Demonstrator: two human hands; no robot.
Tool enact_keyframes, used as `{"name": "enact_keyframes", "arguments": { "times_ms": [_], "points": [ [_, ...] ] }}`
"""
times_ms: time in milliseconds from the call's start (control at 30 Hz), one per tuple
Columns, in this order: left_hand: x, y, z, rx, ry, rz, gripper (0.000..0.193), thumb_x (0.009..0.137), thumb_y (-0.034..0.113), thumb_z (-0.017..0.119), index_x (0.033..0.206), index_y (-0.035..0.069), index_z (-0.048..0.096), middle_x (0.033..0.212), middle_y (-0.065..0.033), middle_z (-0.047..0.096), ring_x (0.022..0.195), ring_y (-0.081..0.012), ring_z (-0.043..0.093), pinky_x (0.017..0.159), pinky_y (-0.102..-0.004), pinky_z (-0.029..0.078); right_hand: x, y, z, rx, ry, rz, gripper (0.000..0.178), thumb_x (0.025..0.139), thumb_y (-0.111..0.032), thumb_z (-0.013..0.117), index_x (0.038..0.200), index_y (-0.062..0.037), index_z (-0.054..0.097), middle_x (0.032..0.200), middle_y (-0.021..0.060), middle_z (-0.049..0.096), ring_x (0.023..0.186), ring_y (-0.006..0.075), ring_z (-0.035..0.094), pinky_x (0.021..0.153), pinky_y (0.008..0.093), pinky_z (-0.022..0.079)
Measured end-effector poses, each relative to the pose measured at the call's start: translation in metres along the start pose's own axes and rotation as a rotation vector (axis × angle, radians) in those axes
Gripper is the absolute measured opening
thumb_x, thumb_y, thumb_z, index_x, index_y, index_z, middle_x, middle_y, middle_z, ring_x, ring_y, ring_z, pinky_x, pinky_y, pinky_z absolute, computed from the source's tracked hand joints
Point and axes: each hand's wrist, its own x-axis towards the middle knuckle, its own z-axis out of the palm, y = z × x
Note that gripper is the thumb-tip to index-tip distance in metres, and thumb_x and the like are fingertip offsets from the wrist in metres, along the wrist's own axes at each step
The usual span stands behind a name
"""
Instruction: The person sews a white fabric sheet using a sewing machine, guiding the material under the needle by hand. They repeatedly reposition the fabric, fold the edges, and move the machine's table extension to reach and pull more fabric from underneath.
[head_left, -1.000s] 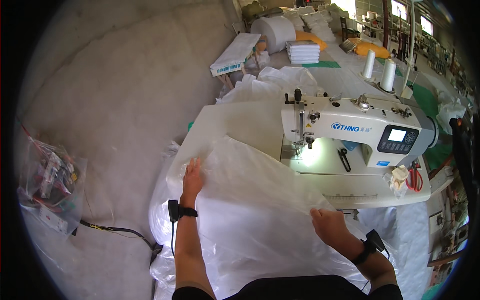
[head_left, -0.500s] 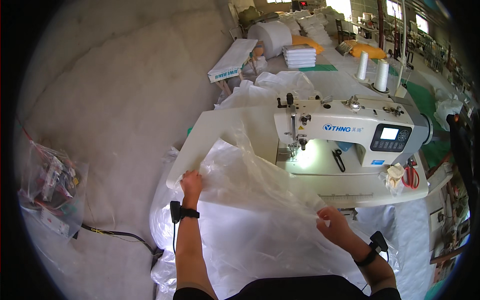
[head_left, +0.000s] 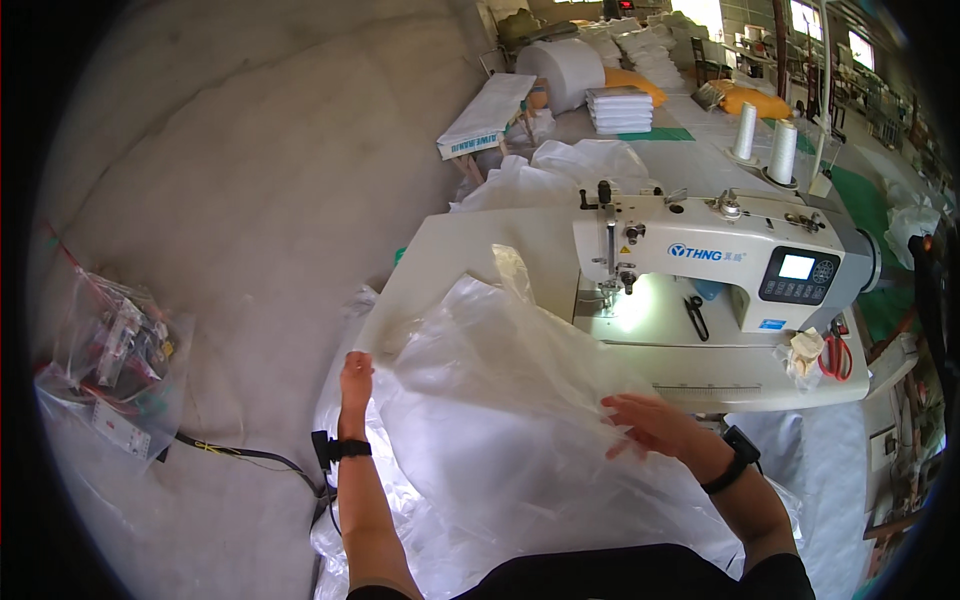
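Observation:
A large translucent white plastic sheet drapes in loose folds over the front of the sewing table and down toward me. At the table's left edge, my left hand is closed on the sheet's left border. My right hand lies over the sheet's right part, fingers stretched out and apart, touching the film. Beyond that hand stands a white sewing machine with its lamp lit and a small control panel. A narrow strip of film sticks up near the needle area.
Black thread snips lie under the machine arm. Red-handled scissors and a crumpled cloth sit at the table's right end. Two thread cones stand behind. A bag of parts and a cable lie on the left floor.
My left hand has moved left and drawn the sheet's border with it. My right hand has shifted left over the film, and its fingers have spread. The view has turned slightly.

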Motion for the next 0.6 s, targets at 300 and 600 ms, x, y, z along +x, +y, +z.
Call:
{"name": "enact_keyframes", "arguments": {
  "times_ms": [300,600],
  "points": [
    [-0.007,-0.021,0.035,0.128,-0.093,0.107,0.028,0.081,0.025,0.061,0.097,0.002,0.060,0.079,-0.0217,0.063,0.078,-0.0401,0.060,0.071,-0.0468,0.048,0.049,-0.003,0.003,-0.071,0.062,-0.065,0.020,0.083,-0.022,0.067,0.088,-0.0035,0.061,0.062,-0.0023,0.055,0.047,0.0071,0.049,0.042,0.0222,0.040],
    [-0.079,-0.038,-0.064,0.549,0.186,-0.188,0.017,0.078,0.017,0.053,0.077,0.001,0.060,0.076,-0.0217,0.063,0.071,-0.0390,0.062,0.061,-0.0453,0.049,0.056,-0.024,-0.013,-1.071,0.653,-0.574,0.020,0.082,-0.019,0.060,0.089,-0.0015,0.056,0.067,0.0133,0.061,0.063,0.0273,0.063,0.058,0.0388,0.049]
  ]
}}
